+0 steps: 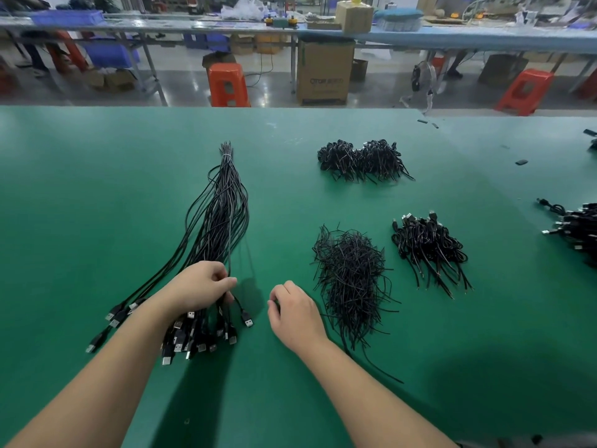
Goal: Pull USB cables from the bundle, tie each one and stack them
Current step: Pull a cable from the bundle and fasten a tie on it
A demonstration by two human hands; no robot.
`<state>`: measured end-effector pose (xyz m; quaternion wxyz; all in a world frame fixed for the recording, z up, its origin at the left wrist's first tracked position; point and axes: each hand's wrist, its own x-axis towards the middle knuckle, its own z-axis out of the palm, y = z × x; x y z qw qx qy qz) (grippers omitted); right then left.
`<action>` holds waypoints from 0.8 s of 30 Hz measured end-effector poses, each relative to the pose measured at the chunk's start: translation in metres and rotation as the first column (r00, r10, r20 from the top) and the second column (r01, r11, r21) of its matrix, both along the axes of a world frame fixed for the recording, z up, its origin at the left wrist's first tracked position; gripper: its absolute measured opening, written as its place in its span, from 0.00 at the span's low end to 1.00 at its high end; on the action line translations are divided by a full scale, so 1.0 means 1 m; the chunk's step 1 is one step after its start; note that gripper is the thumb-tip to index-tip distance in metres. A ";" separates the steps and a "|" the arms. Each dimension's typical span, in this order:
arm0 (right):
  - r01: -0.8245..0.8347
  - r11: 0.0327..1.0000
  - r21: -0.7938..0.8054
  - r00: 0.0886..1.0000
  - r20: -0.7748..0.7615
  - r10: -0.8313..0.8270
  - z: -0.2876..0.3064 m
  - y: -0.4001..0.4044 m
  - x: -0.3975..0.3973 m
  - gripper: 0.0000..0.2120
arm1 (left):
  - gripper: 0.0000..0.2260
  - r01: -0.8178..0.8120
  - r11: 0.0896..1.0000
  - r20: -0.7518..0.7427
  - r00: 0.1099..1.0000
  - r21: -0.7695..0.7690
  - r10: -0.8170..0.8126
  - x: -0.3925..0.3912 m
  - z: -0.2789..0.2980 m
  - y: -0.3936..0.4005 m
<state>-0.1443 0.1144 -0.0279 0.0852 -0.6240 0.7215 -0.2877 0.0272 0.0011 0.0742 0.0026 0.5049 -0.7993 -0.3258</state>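
A long bundle of black USB cables (223, 205) lies on the green table (97, 189), tied at its far tip, with the USB plugs (190, 341) fanned out near me. My left hand (200, 287) grips the bundle just above the plugs, fingers curled round the cables. To its right, my right hand (294, 312) rests on the table with fingers loosely curled and nothing in it. A heap of thin black twist ties (352, 279) lies right of that hand. A stack of tied cables (429, 247) sits further right.
Two more heaps of tied cables (365, 160) lie at the far middle of the table, and another pile (575, 231) at the right edge. Small black scraps (520, 162) dot the far right. Beyond the table edge stand orange stools (227, 84) and a cardboard box (324, 72).
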 end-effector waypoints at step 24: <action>-0.031 0.999 0.038 0.999 -0.037 0.032 0.002 0.002 -0.001 0.29 | 0.13 0.358 0.911 0.282 0.913 -0.204 -0.295 -0.037 -0.007 0.049</action>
